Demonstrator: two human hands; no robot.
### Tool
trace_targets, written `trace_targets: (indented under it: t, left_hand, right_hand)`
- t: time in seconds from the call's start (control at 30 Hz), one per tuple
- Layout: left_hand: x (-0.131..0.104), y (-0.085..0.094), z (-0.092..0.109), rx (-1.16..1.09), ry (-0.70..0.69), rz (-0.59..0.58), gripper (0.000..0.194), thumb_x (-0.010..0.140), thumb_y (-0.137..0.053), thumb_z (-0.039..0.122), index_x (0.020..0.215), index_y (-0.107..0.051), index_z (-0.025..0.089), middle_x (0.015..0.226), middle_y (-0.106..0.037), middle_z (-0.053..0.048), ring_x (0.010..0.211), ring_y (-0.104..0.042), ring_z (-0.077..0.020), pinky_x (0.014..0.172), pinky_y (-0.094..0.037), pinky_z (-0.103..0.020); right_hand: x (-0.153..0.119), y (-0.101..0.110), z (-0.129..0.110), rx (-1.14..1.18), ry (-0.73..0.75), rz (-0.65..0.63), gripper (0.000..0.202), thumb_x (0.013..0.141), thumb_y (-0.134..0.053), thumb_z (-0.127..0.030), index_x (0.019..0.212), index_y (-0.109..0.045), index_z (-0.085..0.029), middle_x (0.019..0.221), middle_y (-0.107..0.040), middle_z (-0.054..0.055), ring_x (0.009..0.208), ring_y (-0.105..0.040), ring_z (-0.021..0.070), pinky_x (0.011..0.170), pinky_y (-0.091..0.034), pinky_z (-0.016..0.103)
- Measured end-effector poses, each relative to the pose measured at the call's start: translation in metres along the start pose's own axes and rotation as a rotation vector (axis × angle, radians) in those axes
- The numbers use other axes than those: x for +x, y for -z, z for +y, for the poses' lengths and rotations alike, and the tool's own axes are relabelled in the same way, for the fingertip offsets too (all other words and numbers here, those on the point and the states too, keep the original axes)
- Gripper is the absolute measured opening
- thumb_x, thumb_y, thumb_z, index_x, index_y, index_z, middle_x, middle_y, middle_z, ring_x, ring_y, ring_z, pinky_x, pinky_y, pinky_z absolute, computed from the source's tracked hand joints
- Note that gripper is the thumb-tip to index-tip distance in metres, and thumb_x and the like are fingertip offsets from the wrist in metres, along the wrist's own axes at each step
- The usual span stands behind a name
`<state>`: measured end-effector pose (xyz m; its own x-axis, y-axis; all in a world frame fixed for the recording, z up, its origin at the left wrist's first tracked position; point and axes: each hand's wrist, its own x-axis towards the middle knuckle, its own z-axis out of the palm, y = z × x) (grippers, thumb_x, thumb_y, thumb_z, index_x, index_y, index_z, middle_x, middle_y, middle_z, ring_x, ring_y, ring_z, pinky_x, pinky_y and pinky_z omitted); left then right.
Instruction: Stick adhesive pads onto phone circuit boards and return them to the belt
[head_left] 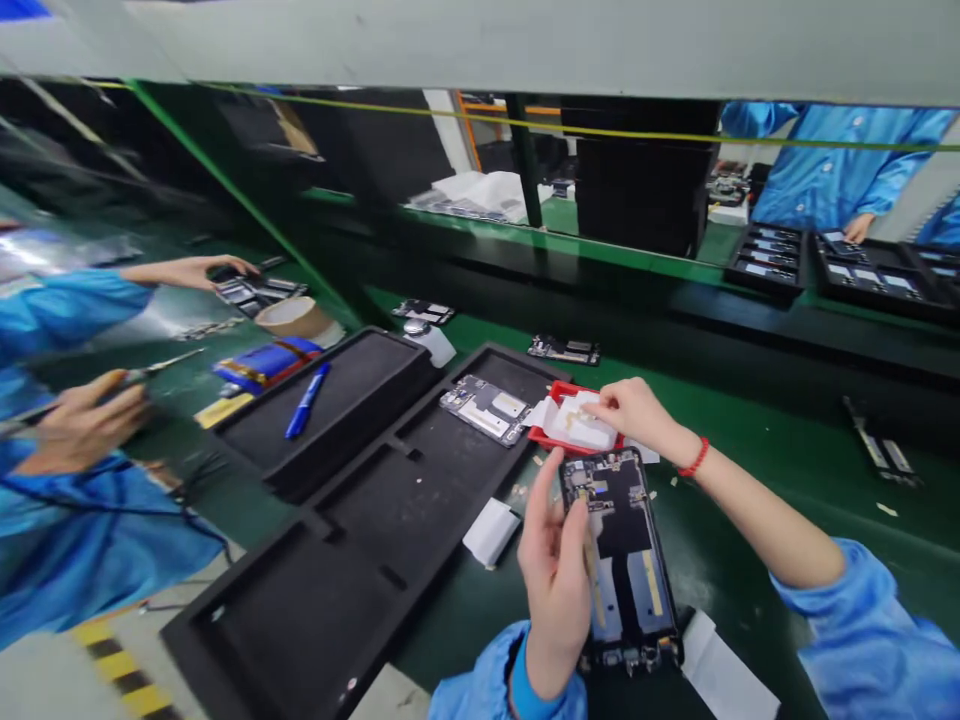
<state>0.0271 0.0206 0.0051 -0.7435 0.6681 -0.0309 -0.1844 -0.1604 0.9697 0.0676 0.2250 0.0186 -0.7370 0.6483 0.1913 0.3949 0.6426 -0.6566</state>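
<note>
My left hand [553, 580] grips an opened smartphone [626, 540] by its left edge, thumb over the inside. Circuit boards show at the phone's upper end, and pale strips run along its lower half. Over a small red tray [559, 440] lined with white paper [576, 425], my right hand [637, 415] has its fingers pinched together. Small pale pieces lie on that paper; whether one is between the fingertips I cannot make out. Left of the tray, another phone frame [487, 410] rests in a black compartment tray [375, 500].
A black box [337, 400] with a blue marker [307, 402] on it stands at left. Beyond it, a co-worker's hand [90, 420] holds a thin pointed tool. Phone parts [564, 349] lie behind the red tray. A shelf edge [480, 50] crosses overhead.
</note>
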Motion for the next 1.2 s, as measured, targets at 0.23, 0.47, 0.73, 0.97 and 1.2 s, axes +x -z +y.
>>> trace_targets:
  t: [0.23, 0.47, 0.73, 0.97, 1.2]
  left_hand:
    - [0.002, -0.005, 0.020, 0.036, -0.056, 0.028, 0.057, 0.087, -0.072, 0.054, 0.130, -0.065, 0.016, 0.046, -0.041, 0.010, 0.035, -0.032, -0.0050, 0.036, -0.031, -0.016]
    - [-0.008, -0.014, 0.029, 0.184, -0.256, 0.085, 0.035, 0.090, -0.073, 0.037, 0.118, -0.071, 0.016, 0.045, -0.042, 0.011, 0.036, -0.039, -0.0042, 0.038, -0.038, -0.013]
    - [-0.019, -0.021, 0.031, 0.228, -0.405, 0.060, 0.033, 0.091, -0.071, 0.021, 0.124, -0.069, 0.017, 0.075, -0.075, 0.001, 0.040, -0.057, -0.0038, 0.039, -0.044, -0.011]
    - [-0.024, -0.024, 0.034, 0.262, -0.489, 0.069, 0.039, 0.088, -0.070, 0.011, 0.127, -0.067, 0.016, 0.094, -0.082, -0.004, 0.070, -0.079, -0.0162, 0.044, -0.054, -0.012]
    - [-0.023, -0.026, 0.036, 0.254, -0.531, 0.092, 0.039, 0.089, -0.070, 0.011, 0.128, -0.067, 0.015, 0.095, -0.082, -0.004, 0.069, -0.079, -0.0169, 0.053, -0.062, -0.016]
  right_hand:
    - [-0.006, 0.006, -0.005, 0.029, 0.085, 0.009, 0.012, 0.093, -0.062, -0.013, 0.087, -0.073, -0.015, 0.080, -0.074, 0.004, 0.074, -0.069, 0.0165, 0.075, -0.054, 0.032]
    - [-0.088, 0.044, -0.057, 0.240, 0.162, 0.447, 0.012, 0.092, -0.068, -0.018, 0.081, -0.071, -0.020, 0.101, -0.075, 0.007, 0.096, -0.071, 0.0192, 0.089, -0.057, 0.037]
    - [-0.141, 0.033, -0.094, 0.400, 0.060, 0.440, 0.010, 0.078, -0.084, -0.016, 0.079, -0.075, -0.022, 0.124, -0.065, 0.007, 0.117, -0.065, 0.0232, 0.097, -0.058, 0.037]
    - [-0.138, 0.033, -0.096, 0.420, 0.033, 0.467, 0.012, 0.079, -0.079, -0.011, 0.074, -0.075, -0.022, 0.120, -0.067, 0.008, 0.109, -0.068, 0.0238, 0.092, -0.060, 0.039]
    - [-0.137, 0.026, -0.099, 0.412, 0.042, 0.517, 0.013, 0.082, -0.076, -0.011, 0.076, -0.073, -0.022, 0.119, -0.067, 0.007, 0.107, -0.068, 0.0228, 0.088, -0.060, 0.037]
